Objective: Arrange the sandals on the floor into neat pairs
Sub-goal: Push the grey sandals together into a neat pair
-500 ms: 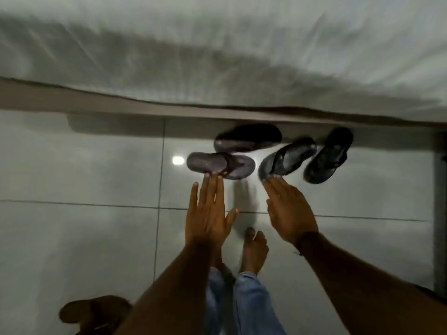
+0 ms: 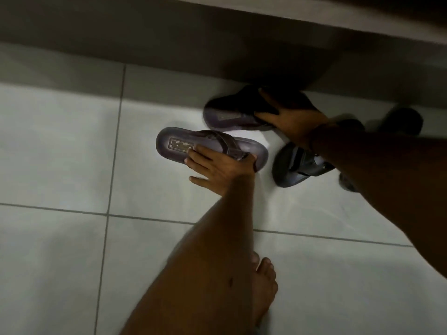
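Barely begun: left hand (image 2: 212, 169) gripped the purple sandal (image 2: 208, 147), right hand (image 2: 290, 119) clasped its mate (image 2: 229, 112) behind it, black sandals (image 2: 297, 165) unsorted beside.

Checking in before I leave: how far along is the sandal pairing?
Nothing is paired yet. In hand: the left hand grips the near purple sandal, the right hand its mate. Left: the two dark sandals, partly hidden under the right arm.

The floor (image 2: 60, 146) is pale glazed tile, smooth and glossy, with thin grey grout lines. The nearer sandal (image 2: 169, 143) looks like matt rubber or foam, with a shinier rectangular label set in its footbed. The black sandal (image 2: 290, 165) has smooth, slightly glossy straps.
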A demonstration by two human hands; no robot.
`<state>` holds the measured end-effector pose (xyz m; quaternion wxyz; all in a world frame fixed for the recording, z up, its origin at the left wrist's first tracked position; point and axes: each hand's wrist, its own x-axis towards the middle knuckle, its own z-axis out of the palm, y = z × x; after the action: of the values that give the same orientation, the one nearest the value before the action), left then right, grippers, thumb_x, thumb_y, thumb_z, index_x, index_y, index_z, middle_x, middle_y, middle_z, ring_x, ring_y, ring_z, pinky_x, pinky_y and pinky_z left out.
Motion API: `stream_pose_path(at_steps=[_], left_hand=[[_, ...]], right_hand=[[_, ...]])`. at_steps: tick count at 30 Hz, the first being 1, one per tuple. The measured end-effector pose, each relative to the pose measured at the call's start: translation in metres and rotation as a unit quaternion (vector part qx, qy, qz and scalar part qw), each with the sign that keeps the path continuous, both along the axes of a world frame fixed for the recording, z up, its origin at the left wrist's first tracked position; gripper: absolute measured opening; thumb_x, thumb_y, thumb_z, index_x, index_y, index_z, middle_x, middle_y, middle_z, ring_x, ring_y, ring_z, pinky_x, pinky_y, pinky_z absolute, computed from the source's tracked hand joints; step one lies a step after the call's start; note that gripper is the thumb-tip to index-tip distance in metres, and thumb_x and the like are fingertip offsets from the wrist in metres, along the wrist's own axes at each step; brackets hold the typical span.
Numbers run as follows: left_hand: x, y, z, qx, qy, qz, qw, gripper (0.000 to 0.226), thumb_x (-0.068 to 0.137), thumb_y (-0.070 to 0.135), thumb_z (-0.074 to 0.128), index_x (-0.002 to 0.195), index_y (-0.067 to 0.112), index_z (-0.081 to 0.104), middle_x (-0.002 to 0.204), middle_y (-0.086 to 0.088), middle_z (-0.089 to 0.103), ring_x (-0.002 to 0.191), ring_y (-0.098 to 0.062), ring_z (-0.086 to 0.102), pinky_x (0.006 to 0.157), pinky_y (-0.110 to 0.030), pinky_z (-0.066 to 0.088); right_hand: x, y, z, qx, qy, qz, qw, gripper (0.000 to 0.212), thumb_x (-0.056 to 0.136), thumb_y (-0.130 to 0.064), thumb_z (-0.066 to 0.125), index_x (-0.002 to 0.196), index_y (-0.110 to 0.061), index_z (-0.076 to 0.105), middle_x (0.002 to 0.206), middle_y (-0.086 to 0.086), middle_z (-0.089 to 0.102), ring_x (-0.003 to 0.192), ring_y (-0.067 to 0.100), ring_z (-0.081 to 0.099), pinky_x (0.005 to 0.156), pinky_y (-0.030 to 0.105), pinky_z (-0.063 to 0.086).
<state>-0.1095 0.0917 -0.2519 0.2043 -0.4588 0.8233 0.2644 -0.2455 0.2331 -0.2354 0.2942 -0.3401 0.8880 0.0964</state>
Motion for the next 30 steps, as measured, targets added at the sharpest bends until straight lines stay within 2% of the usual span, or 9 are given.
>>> stream_pose_path(at_steps=[3,5,8,11,16,21,26,28,30], left_hand=[[0.007,-0.011,-0.013,-0.027,0.028,-0.07,0.997,0.141,0.07,0.074,0.079,0.164,0.006,-0.001,0.173,-0.021,0.001,0.16,-0.041,-0.003,0.126,-0.065,0.009],[0.009,-0.035,-0.018,-0.043,0.068,-0.177,0.981,0.138,0.069,0.074,0.079,0.165,0.008,0.005,0.173,-0.021,0.006,0.16,-0.041,0.001,0.125,-0.064,0.009],[0.005,-0.089,-0.021,-0.047,0.087,-0.339,0.935,0.137,0.063,0.072,0.084,0.164,0.016,0.009,0.174,-0.015,0.009,0.161,-0.039,0.002,0.126,-0.064,0.008],[0.003,-0.137,-0.018,-0.032,0.076,-0.409,0.909,0.141,0.057,0.071,0.087,0.164,0.022,0.009,0.174,-0.01,0.009,0.161,-0.038,-0.001,0.126,-0.064,0.007],[0.008,-0.164,-0.009,-0.016,0.08,-0.481,0.873,0.141,0.058,0.068,0.09,0.165,0.018,0.012,0.174,-0.013,0.01,0.16,-0.04,0.0,0.128,-0.06,0.016],[0.006,-0.173,-0.004,-0.005,0.073,-0.527,0.847,0.141,0.059,0.063,0.091,0.166,0.019,0.01,0.175,-0.011,0.006,0.161,-0.037,-0.008,0.13,-0.056,0.01],[0.006,-0.187,-0.006,-0.001,0.063,-0.59,0.805,0.147,0.054,0.063,0.094,0.166,0.02,0.009,0.175,-0.009,0.004,0.16,-0.036,-0.009,0.129,-0.053,0.006],[0.005,-0.192,-0.009,-0.003,0.066,-0.603,0.795,0.148,0.052,0.065,0.093,0.166,0.021,0.009,0.175,-0.008,0.004,0.16,-0.036,-0.01,0.128,-0.052,0.004],[0.003,-0.195,-0.012,-0.009,0.068,-0.609,0.79,0.149,0.051,0.066,0.093,0.165,0.022,0.009,0.175,-0.008,0.004,0.16,-0.035,-0.009,0.128,-0.051,0.004]], right_hand=[[0.005,-0.005,-0.003,-0.032,0.028,-0.008,0.999,0.065,0.105,-0.015,0.044,0.162,-0.031,0.021,0.173,0.01,-0.007,0.156,0.046,0.003,0.128,0.053,0.008],[0.01,-0.016,-0.001,-0.042,0.019,-0.032,0.998,0.071,0.1,-0.007,0.055,0.162,-0.028,0.027,0.173,0.015,-0.002,0.152,0.051,0.017,0.123,0.055,0.024],[0.026,-0.039,-0.004,-0.053,-0.039,-0.072,0.995,0.087,0.089,-0.015,0.073,0.161,-0.027,0.027,0.172,0.017,0.005,0.14,0.054,0.039,0.11,0.055,0.044],[0.062,-0.061,-0.011,-0.087,-0.089,-0.128,0.984,0.087,0.089,-0.021,0.069,0.162,-0.023,0.023,0.172,0.01,0.003,0.143,0.049,0.036,0.109,0.052,0.045],[0.122,-0.092,-0.025,-0.138,-0.061,-0.25,0.956,0.08,0.094,-0.019,0.066,0.162,-0.019,0.024,0.172,0.008,0.004,0.146,0.044,0.034,0.111,0.051,0.045],[0.153,-0.115,-0.026,-0.153,-0.068,-0.368,0.915,0.083,0.093,-0.024,0.067,0.161,-0.027,0.021,0.172,0.002,0.004,0.147,0.041,0.035,0.116,0.05,0.04],[0.164,-0.132,-0.024,-0.18,-0.046,-0.438,0.88,0.074,0.091,-0.023,0.066,0.155,-0.031,0.029,0.16,0.008,0.03,0.128,0.045,0.055,0.094,0.053,0.054],[0.167,-0.138,-0.023,-0.212,-0.049,-0.475,0.853,0.069,0.095,-0.025,0.062,0.152,-0.038,0.025,0.16,0.007,0.033,0.131,0.043,0.053,0.099,0.049,0.052],[0.168,-0.143,-0.024,-0.2,-0.038,-0.458,0.865,0.074,0.093,-0.019,0.064,0.153,-0.034,0.023,0.165,0.006,0.022,0.137,0.044,0.046,0.105,0.054,0.05]])
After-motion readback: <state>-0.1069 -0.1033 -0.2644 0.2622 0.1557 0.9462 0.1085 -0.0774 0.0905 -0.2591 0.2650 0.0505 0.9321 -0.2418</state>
